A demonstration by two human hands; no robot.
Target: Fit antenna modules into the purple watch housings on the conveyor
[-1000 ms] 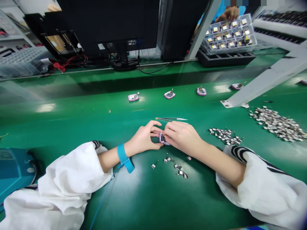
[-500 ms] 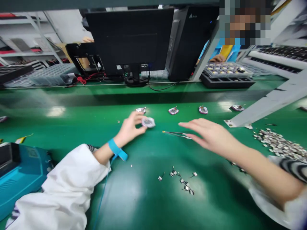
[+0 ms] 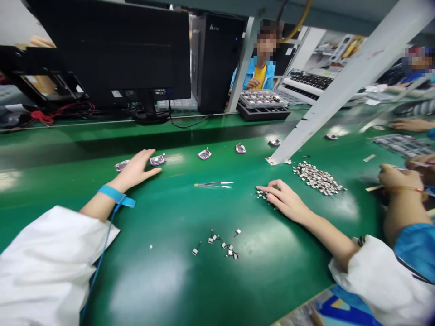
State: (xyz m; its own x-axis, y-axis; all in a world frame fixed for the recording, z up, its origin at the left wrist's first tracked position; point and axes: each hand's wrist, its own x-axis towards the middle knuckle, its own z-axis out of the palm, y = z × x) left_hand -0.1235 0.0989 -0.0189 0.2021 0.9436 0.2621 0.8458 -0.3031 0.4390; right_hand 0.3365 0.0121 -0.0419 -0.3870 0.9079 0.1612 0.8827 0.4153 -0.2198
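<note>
Silver tweezers [image 3: 208, 184] between both hands [image 3: 288, 202]

Fingers spread and a blue band at the wrist, the left hand [image 3: 137, 168] is between two units [image 3: 157, 160] on a green bench [image 3: 163, 213]; the right hand [image 3: 287, 199] covers part of a small pile [image 3: 261, 194]. Tweezers [image 3: 214, 184] lie between the hands. Across the bench, a co-worker [image 3: 269, 74] wears blue and yellow.
</note>
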